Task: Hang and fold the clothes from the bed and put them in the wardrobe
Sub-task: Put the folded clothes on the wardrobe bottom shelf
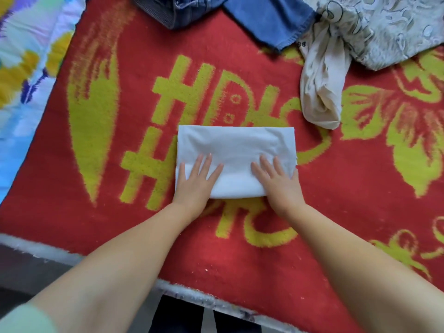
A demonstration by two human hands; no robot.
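Both hands lie flat, fingers spread, on a folded white cloth point(236, 150) on the red blanket point(240, 272): the left hand point(195, 179) presses its near-left corner, the right hand point(278, 181) its near-right corner, the two apart and gripping nothing. The cloth forms a neat rectangle just beyond the wrists. Beyond the fingertips, well apart, wait blue jeans point(269, 18) and, off to the right, a crumpled pale patterned garment point(336, 68). The likely trouble comes on lifting: soft layers with nothing holding them could slide and spring open if picked up by one edge, undoing the fold before the wardrobe.
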